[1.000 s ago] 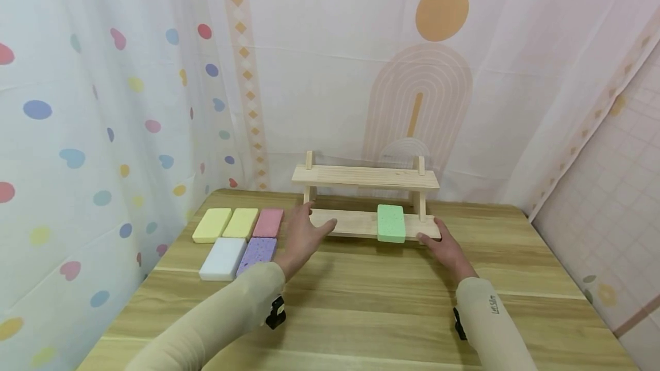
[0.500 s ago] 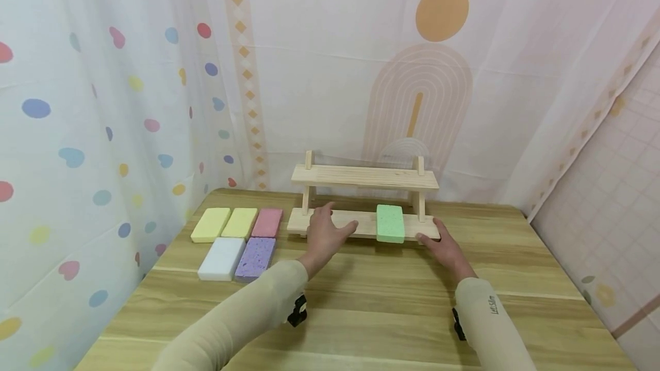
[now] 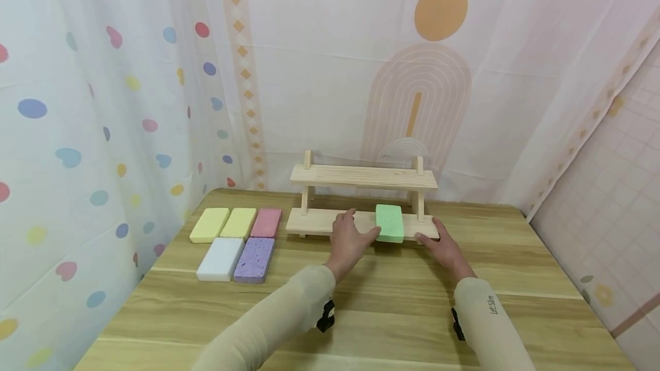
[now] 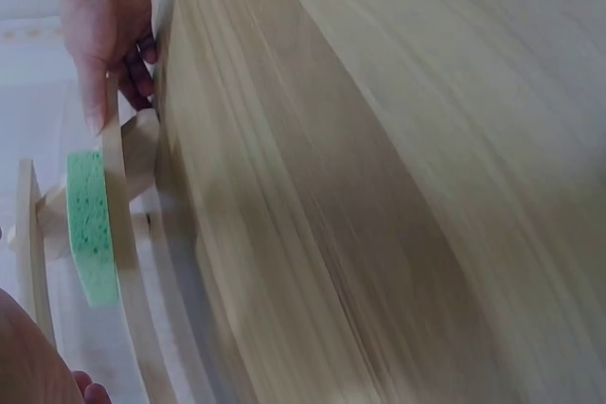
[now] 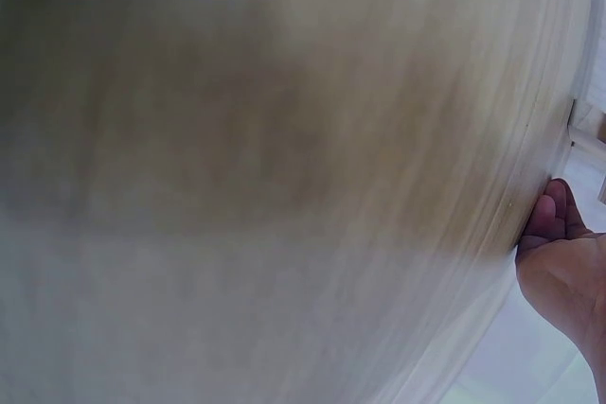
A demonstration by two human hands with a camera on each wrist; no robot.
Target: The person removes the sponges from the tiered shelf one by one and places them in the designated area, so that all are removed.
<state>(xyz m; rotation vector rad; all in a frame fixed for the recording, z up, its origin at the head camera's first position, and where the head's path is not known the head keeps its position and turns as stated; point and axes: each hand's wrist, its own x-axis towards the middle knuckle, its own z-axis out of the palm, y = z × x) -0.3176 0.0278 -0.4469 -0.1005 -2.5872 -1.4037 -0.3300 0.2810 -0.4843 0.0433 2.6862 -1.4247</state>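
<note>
A light green sponge (image 3: 389, 224) lies flat on the lower board of a two-tier wooden shelf (image 3: 325, 221), towards its right side. My left hand (image 3: 352, 245) reaches over that board just left of the sponge, fingers spread and holding nothing; its thumb tip is right at the sponge's left edge in the head view. My right hand (image 3: 447, 252) grips the board's right end. In the left wrist view, the right thumb rests on top while the other fingers bend underneath. Only curled fingers and the palm of the right hand (image 5: 561, 267) show in the right wrist view.
Left of the shelf, several sponges lie in two rows on the wooden table (image 3: 412, 325): two yellow sponges (image 3: 209, 225), a pink sponge (image 3: 266, 223), a white sponge (image 3: 220, 259) and a purple sponge (image 3: 254, 260). Patterned curtains (image 3: 319, 73) hang behind and at the left.
My left hand has moved right along the lower board, from its left end to beside the green sponge. The right hand has kept its place at the board's right end.
</note>
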